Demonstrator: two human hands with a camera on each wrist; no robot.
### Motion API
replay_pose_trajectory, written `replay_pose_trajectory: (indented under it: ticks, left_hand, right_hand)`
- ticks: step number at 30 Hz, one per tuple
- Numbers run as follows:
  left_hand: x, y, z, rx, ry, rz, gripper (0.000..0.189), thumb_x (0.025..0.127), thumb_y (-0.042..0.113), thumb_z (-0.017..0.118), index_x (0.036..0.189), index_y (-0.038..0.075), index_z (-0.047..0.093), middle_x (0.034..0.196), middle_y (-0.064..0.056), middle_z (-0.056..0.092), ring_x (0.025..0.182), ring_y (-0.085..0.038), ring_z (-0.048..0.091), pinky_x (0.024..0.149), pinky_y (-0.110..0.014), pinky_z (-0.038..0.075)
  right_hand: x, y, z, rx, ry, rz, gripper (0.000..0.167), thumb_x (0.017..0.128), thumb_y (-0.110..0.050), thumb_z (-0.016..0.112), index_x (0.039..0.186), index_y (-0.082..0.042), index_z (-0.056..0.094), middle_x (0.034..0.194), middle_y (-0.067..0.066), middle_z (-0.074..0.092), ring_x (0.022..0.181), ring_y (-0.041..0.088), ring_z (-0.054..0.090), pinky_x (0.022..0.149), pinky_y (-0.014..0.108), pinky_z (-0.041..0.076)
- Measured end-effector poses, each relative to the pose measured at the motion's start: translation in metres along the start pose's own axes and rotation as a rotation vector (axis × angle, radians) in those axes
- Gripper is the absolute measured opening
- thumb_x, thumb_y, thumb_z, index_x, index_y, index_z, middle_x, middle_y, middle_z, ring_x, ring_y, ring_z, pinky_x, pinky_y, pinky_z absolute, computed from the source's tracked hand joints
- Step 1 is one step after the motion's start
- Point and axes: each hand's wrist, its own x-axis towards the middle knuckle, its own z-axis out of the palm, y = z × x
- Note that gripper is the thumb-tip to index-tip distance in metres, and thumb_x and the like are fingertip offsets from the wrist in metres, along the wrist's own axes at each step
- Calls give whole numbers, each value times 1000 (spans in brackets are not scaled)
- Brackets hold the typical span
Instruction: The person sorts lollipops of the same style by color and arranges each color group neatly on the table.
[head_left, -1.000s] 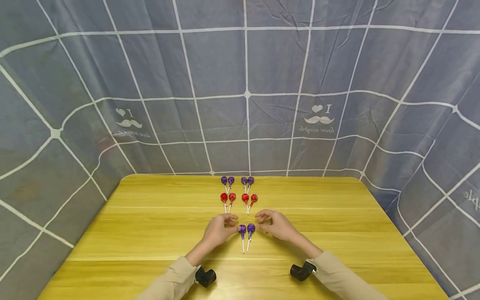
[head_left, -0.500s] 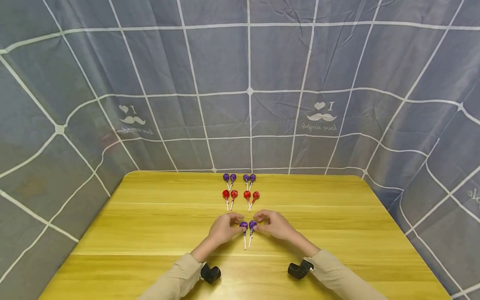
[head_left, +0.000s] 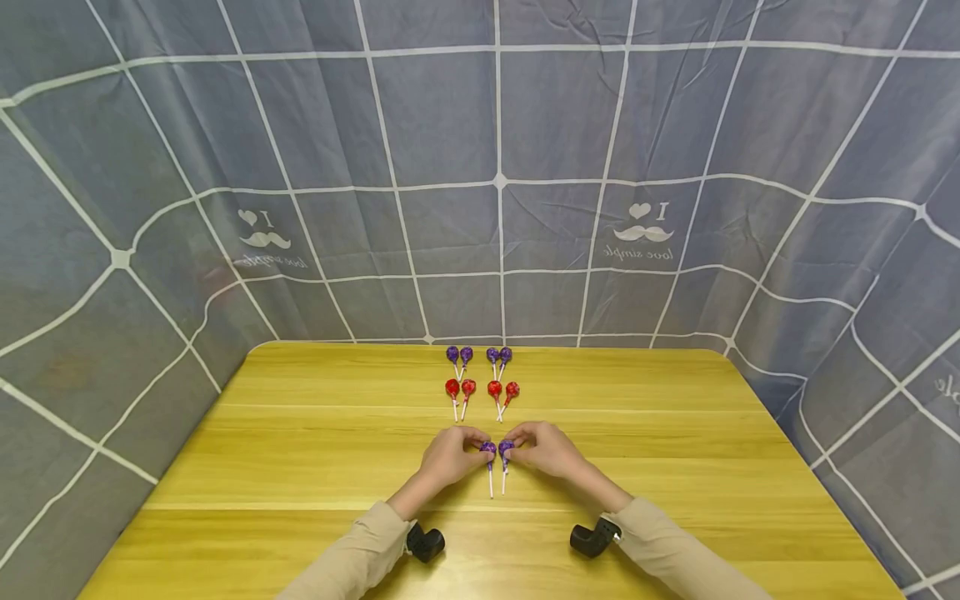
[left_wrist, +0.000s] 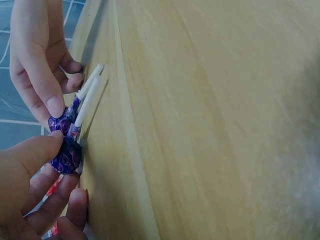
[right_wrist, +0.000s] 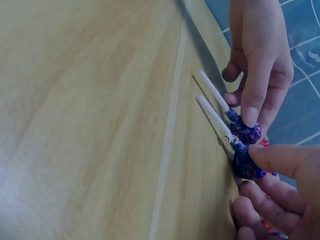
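Two lollipops in purple wrappers lie side by side at the near middle of the table, sticks toward the person. My left hand pinches the head of the left purple lollipop between thumb and fingers. On the other side, my right hand pinches the head of the right purple lollipop. In the left wrist view, the thumb presses the near purple wrapper from above. The right wrist view gives the same grip on its own purple wrapper, with both white sticks low over the wood.
Beyond the hands lie two pairs of red lollipops, a left pair and a right pair. Farther back are two pairs of purple lollipops, left and right. A grey curtain borders the wooden table.
Both hands have moved inward to the two near purple lollipops, and the fingers have closed on their heads. The head view has shifted slightly. The back rows lie as before.
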Motion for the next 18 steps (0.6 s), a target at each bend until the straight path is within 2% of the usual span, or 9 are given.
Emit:
replay_pose_trajectory:
  ticks: [5, 9, 14, 18]
  left_hand:
    - [1, -2, 0, 15, 5, 2, 22, 81, 23, 77, 99, 10, 75, 91, -4, 75, 88, -22, 67, 70, -29, 49]
    - [3, -1, -1, 42, 7, -31, 22, 80, 26, 77, 97, 13, 76, 90, -1, 75, 85, -18, 67, 66, -25, 46]
    - [4, 2, -6, 70, -4, -82, 23, 79, 27, 78, 97, 14, 76, 87, 0, 75, 77, -13, 65, 58, -23, 42]
    - [2, 4, -7, 81, -12, -98, 23, 78, 27, 79, 97, 13, 76, 86, 1, 74, 75, -12, 64, 56, -22, 41]
  right_hand:
    - [2, 1, -1, 37, -20, 22, 22, 81, -18, 74, 100, -9, 72, 86, 0, 68, 72, 9, 57, 65, 24, 46]
    - [5, 2, -3, 70, -43, 37, 25, 79, -16, 75, 101, -5, 71, 83, 2, 68, 64, 8, 54, 55, 20, 46]
    - [6, 1, -5, 104, -66, 51, 27, 78, -14, 76, 101, -1, 70, 81, 3, 66, 60, 7, 53, 52, 19, 45]
    - [5, -1, -6, 89, -75, 52, 27, 78, -13, 76, 101, -2, 71, 80, 2, 66, 60, 7, 53, 53, 19, 44]
